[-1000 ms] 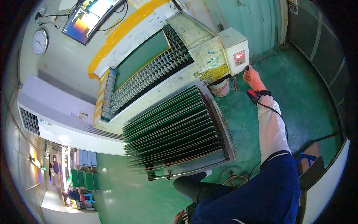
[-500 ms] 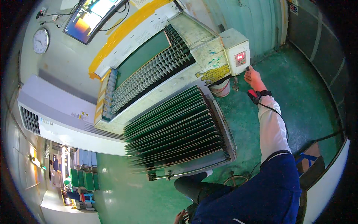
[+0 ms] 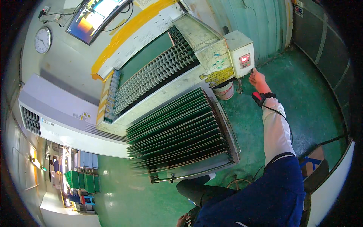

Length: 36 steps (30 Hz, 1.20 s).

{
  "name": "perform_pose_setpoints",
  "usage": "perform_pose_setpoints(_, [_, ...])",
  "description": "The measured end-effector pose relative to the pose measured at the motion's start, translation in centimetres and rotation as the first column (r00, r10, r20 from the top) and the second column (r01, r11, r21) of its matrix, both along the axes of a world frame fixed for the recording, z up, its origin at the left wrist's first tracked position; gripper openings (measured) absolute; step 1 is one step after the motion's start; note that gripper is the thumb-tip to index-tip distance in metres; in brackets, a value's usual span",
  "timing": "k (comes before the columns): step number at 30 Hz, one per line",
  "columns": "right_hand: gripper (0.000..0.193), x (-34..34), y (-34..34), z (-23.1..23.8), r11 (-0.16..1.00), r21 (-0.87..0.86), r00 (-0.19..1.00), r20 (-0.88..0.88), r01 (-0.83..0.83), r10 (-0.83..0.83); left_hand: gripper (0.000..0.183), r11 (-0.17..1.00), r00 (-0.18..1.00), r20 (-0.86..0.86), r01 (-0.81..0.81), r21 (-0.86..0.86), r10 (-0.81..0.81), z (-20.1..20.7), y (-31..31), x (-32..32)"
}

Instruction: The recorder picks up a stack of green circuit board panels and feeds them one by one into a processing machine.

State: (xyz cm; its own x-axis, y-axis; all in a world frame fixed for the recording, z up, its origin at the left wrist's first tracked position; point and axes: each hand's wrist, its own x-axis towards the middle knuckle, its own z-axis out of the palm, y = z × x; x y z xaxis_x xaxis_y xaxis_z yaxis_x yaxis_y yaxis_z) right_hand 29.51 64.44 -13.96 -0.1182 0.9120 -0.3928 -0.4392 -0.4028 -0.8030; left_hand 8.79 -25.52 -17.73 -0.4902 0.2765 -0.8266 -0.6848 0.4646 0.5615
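Note:
My right hand (image 3: pixel 257 78) reaches out to the white control box (image 3: pixel 241 53) at the end of a roller conveyor machine (image 3: pixel 151 72). Its fingers are pinched on a small dark knob (image 3: pixel 252 70) at the box's lower corner, beside a panel with a lit red display (image 3: pixel 245 60). A black strap with a red part (image 3: pixel 261 97) and a cable is on that wrist. Only a bit of my left hand (image 3: pixel 182 220) shows at the bottom edge, next to something black; its fingers are too cut off to read.
A rack of upright green panels (image 3: pixel 177 132) stands before the machine. A white bucket (image 3: pixel 224 91) sits under the control box. To the left is a long white appliance (image 3: pixel 75 128); a clock (image 3: pixel 43 39) and a screen (image 3: pixel 94 19) hang above. Another person (image 3: pixel 73 197) is far off at lower left.
The view has shifted very slightly. My right hand stays at the knob, and my left hand remains at the bottom edge.

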Motion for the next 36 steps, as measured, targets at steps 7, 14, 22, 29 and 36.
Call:
perform_pose_setpoints(7, [0.033, -1.3, -2.4, 2.3, 0.999, 0.017, 0.999, 0.015, 0.048, -0.049, 0.050, 1.000, 1.000, 0.000, -0.003, 0.002, 0.003, -0.5, -0.3, 0.3])
perform_pose_setpoints(14, [0.030, -1.3, -2.4, 2.5, 0.995, 0.001, 0.994, 0.044, 0.099, -0.098, 0.049, 1.000, 1.000, 0.004, 0.011, -0.005, -0.011, -0.6, -0.1, 0.2])
perform_pose_setpoints(22, [0.028, -1.2, -2.3, 2.1, 0.996, 0.028, 0.996, -0.014, 0.085, -0.085, 0.048, 1.000, 1.000, 0.008, 0.018, -0.010, -0.018, -0.8, -0.3, 0.1])
perform_pose_setpoints(29, [0.026, -1.0, -2.3, 2.0, 0.997, 0.026, 0.998, 0.008, 0.068, -0.068, 0.047, 1.000, 1.000, 0.006, 0.026, -0.014, -0.026, -0.9, -0.2, 0.0])
perform_pose_setpoints(36, [0.030, -0.1, -1.4, 0.6, 0.997, 0.073, 1.000, 0.001, 0.000, 0.000, 0.046, 0.999, 0.999, 0.011, 0.032, -0.014, -0.032, -1.0, -0.1, 0.0])
